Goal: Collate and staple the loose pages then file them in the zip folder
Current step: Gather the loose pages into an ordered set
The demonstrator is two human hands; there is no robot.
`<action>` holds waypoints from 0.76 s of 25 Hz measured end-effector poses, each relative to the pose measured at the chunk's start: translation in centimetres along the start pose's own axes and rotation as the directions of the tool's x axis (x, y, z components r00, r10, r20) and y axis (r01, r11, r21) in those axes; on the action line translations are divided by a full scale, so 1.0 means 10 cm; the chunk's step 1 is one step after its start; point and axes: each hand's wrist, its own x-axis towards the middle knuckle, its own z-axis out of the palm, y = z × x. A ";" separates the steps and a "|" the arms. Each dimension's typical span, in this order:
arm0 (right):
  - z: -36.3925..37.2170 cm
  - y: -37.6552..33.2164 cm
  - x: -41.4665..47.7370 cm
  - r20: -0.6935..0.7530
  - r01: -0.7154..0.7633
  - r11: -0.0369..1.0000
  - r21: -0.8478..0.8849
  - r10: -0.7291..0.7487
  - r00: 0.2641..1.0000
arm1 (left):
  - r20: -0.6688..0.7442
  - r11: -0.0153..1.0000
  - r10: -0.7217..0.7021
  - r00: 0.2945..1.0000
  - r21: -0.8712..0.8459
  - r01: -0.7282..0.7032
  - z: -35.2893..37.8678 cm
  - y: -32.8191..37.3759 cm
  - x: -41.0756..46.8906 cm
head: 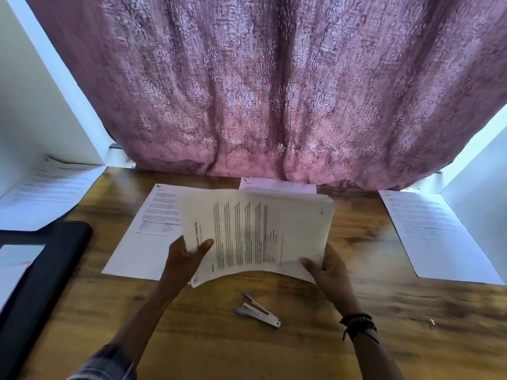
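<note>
A thick stack of printed pages (255,231) is held above the middle of the wooden table (329,311), turned sideways and sagging along its near edge. My left hand (186,259) grips its near left corner, thumb on top. My right hand (326,270) grips its near right corner. A small silver and purple stapler (258,312) lies on the table just below the stack, between my forearms. A black zip folder (41,270) lies at the table's left edge with a white sheet on it.
Loose printed pages lie on the table: one to the left under the stack (142,237), one at the back by the curtain (277,184), one at the right (436,234), and some at the far left (46,190). A pink curtain (260,91) hangs behind.
</note>
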 end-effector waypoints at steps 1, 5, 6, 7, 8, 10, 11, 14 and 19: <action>0.01 -0.03 0.02 0.003 -0.009 1.000 0.010 0.009 1.000 | 0.009 0.999 0.015 1.000 0.028 -0.015 -0.02 0.04 0.02; -0.03 -0.21 0.09 0.054 -0.042 0.985 0.167 0.033 0.998 | 0.090 1.000 0.019 0.996 0.022 -0.021 -0.20 0.36 0.19; -0.04 -0.25 0.11 0.097 -0.078 0.971 0.226 0.057 0.994 | 0.128 0.999 -0.032 0.991 0.013 0.031 -0.26 0.41 0.25; -0.05 -0.27 0.11 0.150 -0.133 0.955 0.266 0.096 0.984 | 0.177 0.995 -0.099 0.979 -0.006 0.102 -0.33 0.42 0.32; -0.05 -0.27 0.12 0.197 -0.199 0.938 0.285 0.146 0.969 | 0.224 0.984 -0.170 0.960 -0.022 0.179 -0.38 0.43 0.37; -0.02 -0.24 0.13 0.250 -0.308 0.892 0.332 0.231 0.940 | 0.286 0.945 -0.288 0.914 -0.067 0.319 -0.42 0.39 0.44; -0.01 -0.22 0.14 0.248 -0.331 0.877 0.349 0.254 0.935 | 0.307 0.919 -0.336 0.890 -0.099 0.381 -0.43 0.35 0.45; 0.02 -0.08 0.15 0.206 -0.334 0.882 0.331 0.278 0.938 | 0.397 0.815 -0.470 0.788 -0.147 0.560 -0.42 0.20 0.33; 0.11 0.10 0.05 0.173 -0.371 0.861 0.348 0.330 0.928 | 0.238 0.756 -0.543 0.805 -0.280 0.592 -0.28 -0.16 0.10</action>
